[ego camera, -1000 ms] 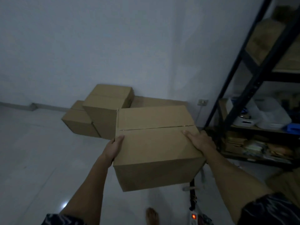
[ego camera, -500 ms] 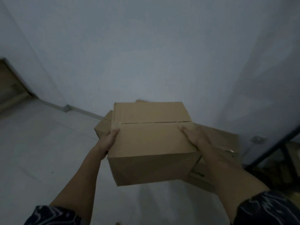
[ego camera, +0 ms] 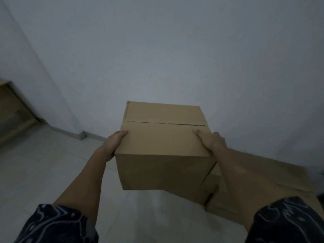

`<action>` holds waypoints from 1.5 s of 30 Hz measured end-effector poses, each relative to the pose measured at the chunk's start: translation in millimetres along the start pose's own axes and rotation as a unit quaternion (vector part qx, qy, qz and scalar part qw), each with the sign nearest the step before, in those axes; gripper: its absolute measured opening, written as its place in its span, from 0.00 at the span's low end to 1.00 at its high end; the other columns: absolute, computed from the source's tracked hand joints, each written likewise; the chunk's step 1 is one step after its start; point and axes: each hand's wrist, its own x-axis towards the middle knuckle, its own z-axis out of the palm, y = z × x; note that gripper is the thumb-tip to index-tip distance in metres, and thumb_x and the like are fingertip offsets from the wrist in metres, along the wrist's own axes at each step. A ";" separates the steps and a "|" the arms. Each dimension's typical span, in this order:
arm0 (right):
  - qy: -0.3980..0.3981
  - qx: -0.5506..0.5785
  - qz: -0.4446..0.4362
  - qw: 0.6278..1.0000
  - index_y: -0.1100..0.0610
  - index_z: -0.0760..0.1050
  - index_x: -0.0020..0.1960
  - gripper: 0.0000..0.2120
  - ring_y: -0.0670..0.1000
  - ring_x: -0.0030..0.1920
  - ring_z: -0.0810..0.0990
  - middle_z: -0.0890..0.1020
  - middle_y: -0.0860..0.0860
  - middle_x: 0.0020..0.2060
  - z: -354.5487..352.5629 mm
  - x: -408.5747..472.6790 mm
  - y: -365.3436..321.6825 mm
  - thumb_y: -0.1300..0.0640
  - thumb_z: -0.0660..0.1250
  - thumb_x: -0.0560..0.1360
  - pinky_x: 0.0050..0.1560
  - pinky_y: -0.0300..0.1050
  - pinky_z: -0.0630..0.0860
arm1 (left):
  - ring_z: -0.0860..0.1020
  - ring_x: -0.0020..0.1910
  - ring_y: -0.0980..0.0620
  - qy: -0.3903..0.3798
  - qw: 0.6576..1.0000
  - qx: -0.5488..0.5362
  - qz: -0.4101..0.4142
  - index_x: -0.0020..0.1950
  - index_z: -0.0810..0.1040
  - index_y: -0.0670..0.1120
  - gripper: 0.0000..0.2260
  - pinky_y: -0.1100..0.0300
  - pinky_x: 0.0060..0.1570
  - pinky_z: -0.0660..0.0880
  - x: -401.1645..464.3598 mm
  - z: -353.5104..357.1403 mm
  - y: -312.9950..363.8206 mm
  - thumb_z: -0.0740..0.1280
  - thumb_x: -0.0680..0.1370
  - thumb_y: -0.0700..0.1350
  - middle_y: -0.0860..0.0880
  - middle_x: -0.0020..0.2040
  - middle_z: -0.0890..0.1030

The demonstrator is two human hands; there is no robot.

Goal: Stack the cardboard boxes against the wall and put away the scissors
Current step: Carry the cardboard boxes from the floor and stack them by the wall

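Observation:
I carry a closed brown cardboard box (ego camera: 163, 146) in front of me, its taped seam running across the top. My left hand (ego camera: 114, 146) grips its left side, thumb on the top edge. My right hand (ego camera: 210, 142) grips the right side, thumb lying on the top. Lower right, other cardboard boxes (ego camera: 259, 176) sit on the floor against the wall, partly hidden by my right arm and the carried box. No scissors are in view.
A white wall (ego camera: 157, 58) fills the view ahead, meeting a side wall in a corner at left. Pale tiled floor (ego camera: 43, 172) spreads below. A wooden frame or furniture edge (ego camera: 10, 109) stands at the far left.
The view has swung left: the shelf rack has left the frame and the floor boxes now lie at lower right. The carried box stays in both hands, nearer the wall.

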 end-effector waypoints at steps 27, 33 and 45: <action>0.059 0.039 0.060 0.996 0.62 0.64 0.69 0.35 0.63 0.63 0.76 0.77 0.61 0.63 299.4 177.2 -135.0 0.34 0.61 0.76 0.61 0.56 0.73 | 0.69 0.69 0.42 -0.013 0.972 0.235 0.005 0.75 0.64 0.45 0.24 0.50 0.66 0.65 362.6 -179.5 -31.2 0.52 0.83 0.56 0.42 0.72 0.69; 0.102 0.005 0.093 0.990 0.63 0.68 0.64 0.33 0.64 0.63 0.74 0.74 0.64 0.61 347.3 213.7 -103.2 0.36 0.64 0.76 0.59 0.55 0.72 | 0.67 0.70 0.42 -0.056 0.970 0.236 -0.031 0.76 0.62 0.46 0.24 0.48 0.70 0.63 437.5 -165.5 -93.7 0.52 0.83 0.56 0.43 0.73 0.68; 0.069 -0.168 0.116 0.976 0.46 0.59 0.78 0.27 0.64 0.63 0.69 0.68 0.59 0.68 385.4 257.7 -30.1 0.54 0.60 0.80 0.61 0.52 0.69 | 0.68 0.70 0.36 -0.109 0.926 0.358 -0.053 0.79 0.52 0.48 0.31 0.42 0.69 0.64 509.4 -129.4 -190.1 0.53 0.80 0.63 0.39 0.74 0.67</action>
